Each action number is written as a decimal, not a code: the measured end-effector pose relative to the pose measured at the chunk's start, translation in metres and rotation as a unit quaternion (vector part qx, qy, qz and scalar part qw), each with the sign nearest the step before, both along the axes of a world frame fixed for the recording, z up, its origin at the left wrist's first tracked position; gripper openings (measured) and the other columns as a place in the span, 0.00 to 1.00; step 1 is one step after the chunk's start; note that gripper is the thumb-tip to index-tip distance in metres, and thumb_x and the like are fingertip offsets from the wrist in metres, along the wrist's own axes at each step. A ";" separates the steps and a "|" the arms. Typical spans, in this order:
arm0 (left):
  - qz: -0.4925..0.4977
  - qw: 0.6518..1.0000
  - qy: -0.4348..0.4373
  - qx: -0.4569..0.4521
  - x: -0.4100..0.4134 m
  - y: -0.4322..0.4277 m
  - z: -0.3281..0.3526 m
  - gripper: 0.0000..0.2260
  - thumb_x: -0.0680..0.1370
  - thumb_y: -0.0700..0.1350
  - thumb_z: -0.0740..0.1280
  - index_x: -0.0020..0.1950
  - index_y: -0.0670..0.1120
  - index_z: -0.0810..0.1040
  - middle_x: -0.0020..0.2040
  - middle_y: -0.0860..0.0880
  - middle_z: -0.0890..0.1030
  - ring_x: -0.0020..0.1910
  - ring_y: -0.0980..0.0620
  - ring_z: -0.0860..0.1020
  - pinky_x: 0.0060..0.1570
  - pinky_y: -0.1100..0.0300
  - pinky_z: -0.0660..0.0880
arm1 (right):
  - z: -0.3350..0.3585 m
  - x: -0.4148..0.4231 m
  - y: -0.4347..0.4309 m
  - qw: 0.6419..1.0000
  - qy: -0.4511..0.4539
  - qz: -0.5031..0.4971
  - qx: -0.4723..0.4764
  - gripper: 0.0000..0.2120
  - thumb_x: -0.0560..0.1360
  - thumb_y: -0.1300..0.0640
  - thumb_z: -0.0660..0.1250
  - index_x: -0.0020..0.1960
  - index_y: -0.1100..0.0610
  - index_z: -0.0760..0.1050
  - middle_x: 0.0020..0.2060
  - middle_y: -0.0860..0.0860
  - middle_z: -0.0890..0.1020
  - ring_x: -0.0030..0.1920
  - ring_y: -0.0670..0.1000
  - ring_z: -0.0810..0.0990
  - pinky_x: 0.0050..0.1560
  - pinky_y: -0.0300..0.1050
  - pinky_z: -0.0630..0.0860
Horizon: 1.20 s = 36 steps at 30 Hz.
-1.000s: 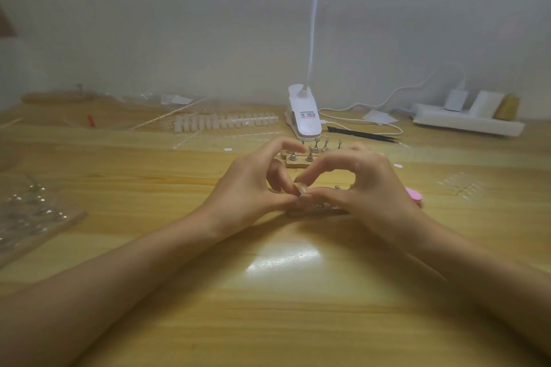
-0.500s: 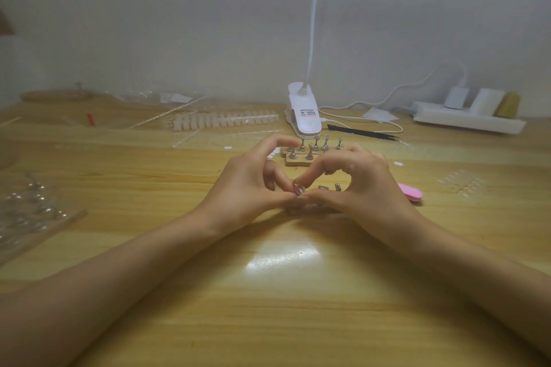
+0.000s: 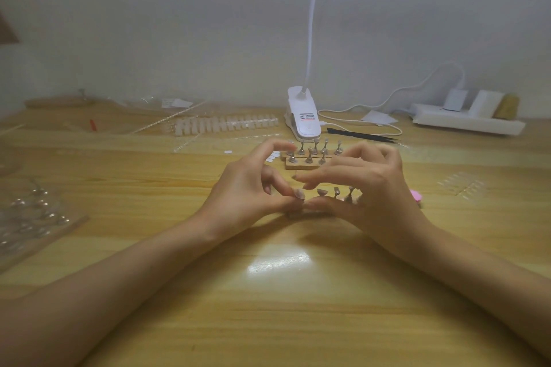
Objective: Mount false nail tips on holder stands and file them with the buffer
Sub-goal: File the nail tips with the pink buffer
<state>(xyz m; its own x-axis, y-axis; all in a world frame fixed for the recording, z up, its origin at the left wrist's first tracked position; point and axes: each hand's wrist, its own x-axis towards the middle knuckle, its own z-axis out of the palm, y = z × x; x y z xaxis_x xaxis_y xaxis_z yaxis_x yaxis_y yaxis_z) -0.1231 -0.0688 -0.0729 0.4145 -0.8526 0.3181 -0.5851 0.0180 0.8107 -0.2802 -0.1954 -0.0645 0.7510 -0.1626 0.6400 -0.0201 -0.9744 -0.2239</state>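
We judge the mounting step to be in hand; filing has not begun.

1. The left hand (image 3: 250, 188) pinches a nail tip (image 3: 299, 194) between thumb and a curled finger, on the leftmost stand of the near row of holder stands (image 3: 337, 193), at tabletop (image 3: 268, 307) centre.
2. The right hand (image 3: 375, 188) holds nothing we can see. Its fingers are loosely spread above that row and blurred, with the thumb low beside the base.
3. Next, we would press the tip firmly onto its stand and then fetch another tip. This calls for light, steady pressure so that the stand does not tip.

Counts:
- Near row: four stands visible, and more may be hidden by the right hand.
- Far holder block (image 3: 307, 163): roughly eight stands.
- Pink buffer (image 3: 416, 197): one, partly hidden behind the right hand.
- Strip of spare tips (image 3: 226, 124): one.
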 end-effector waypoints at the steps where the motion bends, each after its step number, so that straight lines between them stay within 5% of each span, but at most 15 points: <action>1: 0.000 1.000 0.001 -0.001 0.000 0.000 0.000 0.27 0.69 0.48 0.77 0.65 0.58 0.72 0.33 0.56 0.83 0.34 0.57 0.71 0.40 0.67 0.70 | -0.001 0.000 -0.001 1.000 -0.005 0.000 -0.020 0.16 0.70 0.37 0.68 0.52 0.43 0.85 0.44 0.37 0.84 0.47 0.50 0.78 0.55 0.52 0.62; 11: -0.011 1.000 -0.004 0.003 0.001 0.000 -0.001 0.27 0.68 0.44 0.79 0.63 0.57 0.74 0.34 0.54 0.84 0.36 0.53 0.72 0.40 0.63 0.70 | -0.005 0.006 -0.002 0.995 -0.030 -0.001 -0.094 0.04 0.73 0.48 0.73 0.43 0.47 0.86 0.40 0.39 0.84 0.48 0.52 0.79 0.57 0.56 0.63; 14: -0.019 0.994 -0.102 0.035 0.004 0.001 0.007 0.29 0.68 0.50 0.79 0.64 0.62 0.70 0.38 0.62 0.83 0.37 0.52 0.73 0.44 0.52 0.73 | -0.001 0.003 -0.003 1.000 0.003 0.010 -0.027 0.08 0.73 0.43 0.70 0.46 0.44 0.86 0.42 0.37 0.84 0.49 0.51 0.77 0.58 0.56 0.64; 17: -0.032 0.973 -0.215 0.081 0.020 0.006 0.020 0.30 0.66 0.57 0.78 0.64 0.67 0.68 0.48 0.69 0.80 0.41 0.58 0.73 0.46 0.51 0.75 | 0.014 0.000 -0.010 0.990 0.010 0.041 0.134 0.13 0.75 0.40 0.67 0.57 0.41 0.82 0.47 0.39 0.83 0.48 0.48 0.74 0.56 0.50 0.68; 21: -0.001 0.940 -0.284 0.189 0.052 0.013 0.028 0.24 0.65 0.59 0.77 0.57 0.66 0.73 0.55 0.68 0.74 0.52 0.69 0.69 0.53 0.53 0.74 | 0.048 -0.008 -0.038 0.976 0.177 0.060 0.109 0.29 0.65 0.38 0.70 0.66 0.41 0.76 0.51 0.40 0.80 0.52 0.43 0.77 0.55 0.38 0.71; 27: 0.008 0.936 -0.237 0.258 0.070 0.016 0.032 0.11 0.66 0.54 0.79 0.41 0.61 0.78 0.45 0.62 0.79 0.45 0.64 0.77 0.52 0.52 0.76 | 0.044 -0.026 -0.052 0.931 0.342 0.054 0.115 0.39 0.70 0.57 0.78 0.73 0.35 0.64 0.55 0.39 0.77 0.56 0.37 0.74 0.46 0.24 0.69; 32: -0.005 0.952 -0.169 0.255 0.078 0.016 0.029 0.11 0.66 0.48 0.80 0.39 0.55 0.79 0.41 0.62 0.82 0.39 0.63 0.80 0.45 0.58 0.76 | 0.032 -0.021 -0.045 0.949 0.286 0.042 0.127 0.31 0.75 0.64 0.72 0.71 0.41 0.69 0.48 0.42 0.77 0.50 0.42 0.75 0.44 0.25 0.69; 36: -0.010 0.971 -0.099 0.218 0.079 0.017 0.030 0.10 0.70 0.41 0.78 0.39 0.51 0.78 0.39 0.54 0.84 0.37 0.54 0.84 0.41 0.58 0.78 | 0.026 -0.019 -0.046 0.958 0.263 0.034 0.109 0.35 0.74 0.64 0.74 0.67 0.33 0.64 0.48 0.41 0.78 0.50 0.42 0.77 0.47 0.28 0.70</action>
<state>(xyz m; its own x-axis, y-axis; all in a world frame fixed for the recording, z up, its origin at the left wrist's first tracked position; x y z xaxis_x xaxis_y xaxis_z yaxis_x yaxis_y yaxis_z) -0.0442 -0.0516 -0.0429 0.3633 -0.9317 -0.0043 -0.7332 -0.2888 0.6156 -0.2992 -0.2412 -0.0381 0.9739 -0.1879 0.1274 -0.1232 -0.9089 -0.3984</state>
